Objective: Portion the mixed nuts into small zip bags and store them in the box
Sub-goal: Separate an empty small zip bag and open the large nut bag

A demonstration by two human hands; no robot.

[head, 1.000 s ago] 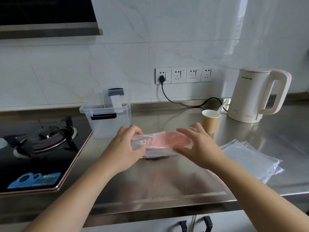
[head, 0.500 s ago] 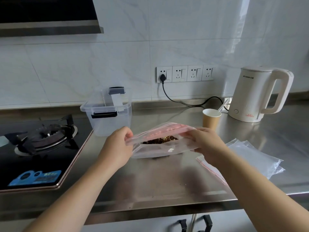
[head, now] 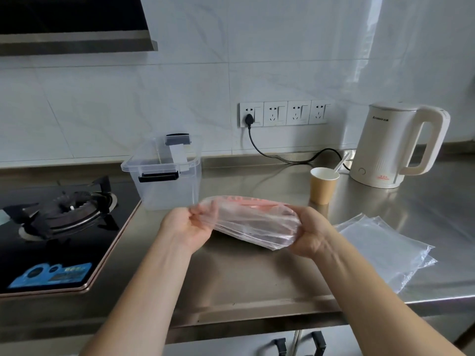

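Both hands, left hand [head: 190,227] and right hand [head: 312,233], lifted the big nut bag [head: 253,222], gripping its ends; opening comes next, then scooping.

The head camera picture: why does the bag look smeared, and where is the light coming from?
Head view: the zip bag is blurred, likely by motion, between the left hand and right hand; daylight seems to enter from the upper right, glaring off the steel counter; wide-angle distortion bends the wall lines.

We are in a home kitchen: a steel bench [head: 257,278] with a gas hob [head: 59,222] at its left end, a hood [head: 72,24] above that, and a kettle [head: 393,145] right, beneath tiled wall sockets [head: 282,113].
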